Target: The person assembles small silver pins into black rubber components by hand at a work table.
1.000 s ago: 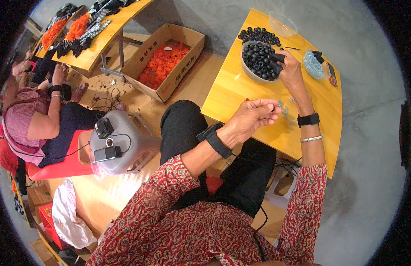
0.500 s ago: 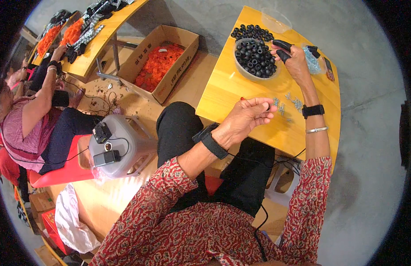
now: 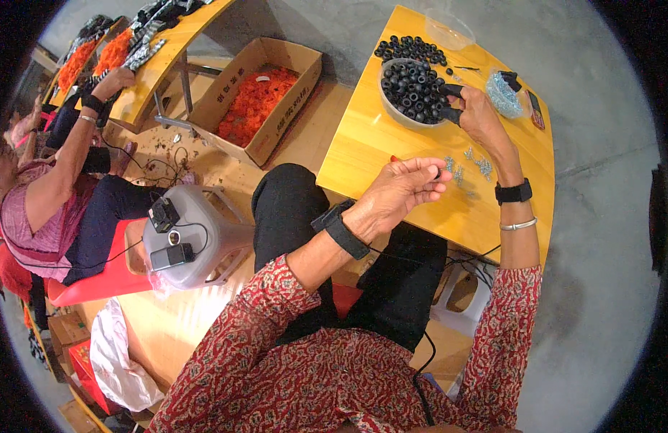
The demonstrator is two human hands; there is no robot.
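My left hand [image 3: 406, 189] is closed near the table's front edge, with thumb and fingers pinching a small black piece [image 3: 438, 173] that is mostly hidden. Black covers sit on the fingertips of my right hand [image 3: 478, 115]. Its thumb and finger are apart at the right rim of a clear plastic bowl, touching or close to the black round pieces [image 3: 413, 90] with holes that fill it. More black round pieces [image 3: 410, 49] lie loose behind the bowl. Small silvery metal parts [image 3: 483, 167] are scattered on the table between my hands.
On the yellow table [image 3: 356, 148] a clear tub of silvery-blue small parts [image 3: 503, 95] stands right of my right hand. A clear lid [image 3: 449, 30] lies at the back. To the left are a cardboard box [image 3: 258, 101] with orange material, a grey stool [image 3: 197, 234] and a seated co-worker.
My right hand has moved down and left, from above the bowl's right side to its rim. My left hand stays nearly still. The co-worker's hand has shifted right along the other table.
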